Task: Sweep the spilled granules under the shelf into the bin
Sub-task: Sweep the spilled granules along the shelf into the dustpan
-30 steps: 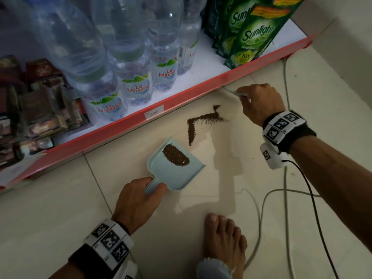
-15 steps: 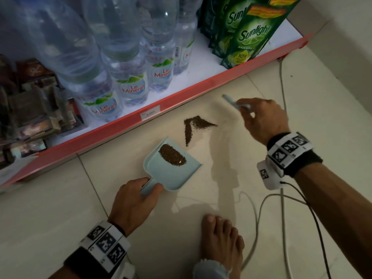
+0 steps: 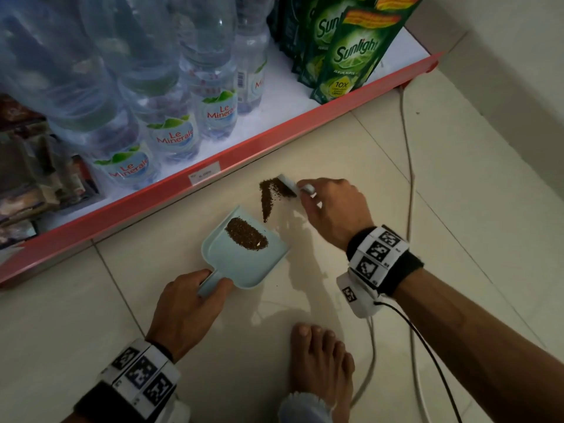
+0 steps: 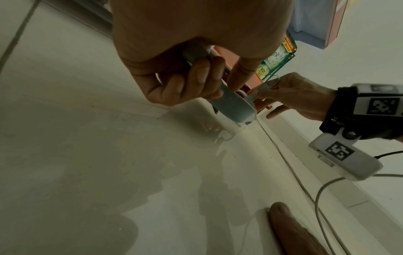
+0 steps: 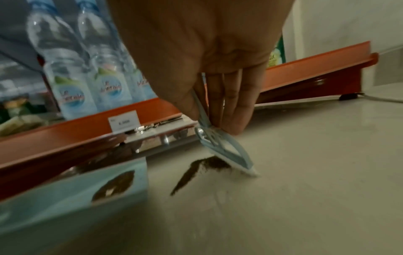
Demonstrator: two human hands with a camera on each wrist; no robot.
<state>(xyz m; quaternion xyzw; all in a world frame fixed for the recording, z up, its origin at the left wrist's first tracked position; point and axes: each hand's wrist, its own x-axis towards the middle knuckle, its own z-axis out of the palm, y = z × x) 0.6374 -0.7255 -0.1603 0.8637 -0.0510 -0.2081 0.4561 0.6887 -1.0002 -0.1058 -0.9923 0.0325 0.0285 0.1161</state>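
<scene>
Dark brown granules [image 3: 268, 200] lie in a bent line on the pale floor tiles just in front of the shelf. More granules [image 3: 246, 237] sit heaped in a light blue dustpan [image 3: 244, 267], which rests on the floor beside them. My left hand [image 3: 213, 280] grips the dustpan's handle [image 4: 231, 107]. My right hand [image 3: 308, 190] pinches a small light blue brush [image 3: 288, 186], whose bristle edge [image 5: 237, 165] touches the right end of the floor granules [image 5: 196, 170].
The red shelf edge [image 3: 259, 145] runs diagonally just behind the spill, with water bottles [image 3: 180, 138] and green Sunlight pouches [image 3: 351, 56] on it. A bare foot [image 3: 320, 361] and white cables [image 3: 409, 166] lie on the floor to the right.
My right hand brought the brush from the shelf edge down and left onto the granules, pushing their right arm shorter. The left hand and dustpan have stayed put.
</scene>
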